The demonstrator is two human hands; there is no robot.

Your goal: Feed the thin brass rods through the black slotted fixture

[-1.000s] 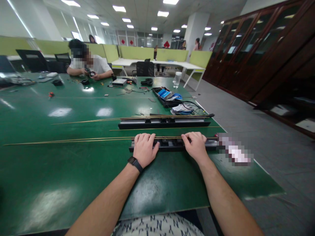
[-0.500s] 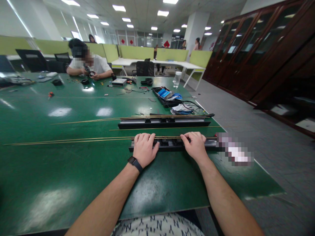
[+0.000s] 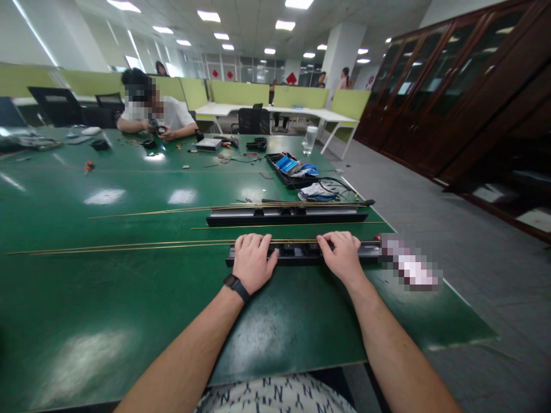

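Observation:
A long black and silver rail lies across the green table in front of me. Thin brass-coloured rods run along its far side and reach well out to the left. My left hand, with a dark watch on the wrist, is wrapped over the rail's left part, fingers over the far edge and thumb on the near side. Further right, my right hand has its fingers curled and its thumb and forefinger pressed at the rods. Its fingertips are partly hidden.
Beyond lie a second rail with rods on top and one loose rod. Farther back are a black tray of blue items, gloves and a clear jug. A person sits across the table. A blurred-out object lies right.
My right hand has shifted very slightly to the right along the rods. My left hand stays in place on the rail.

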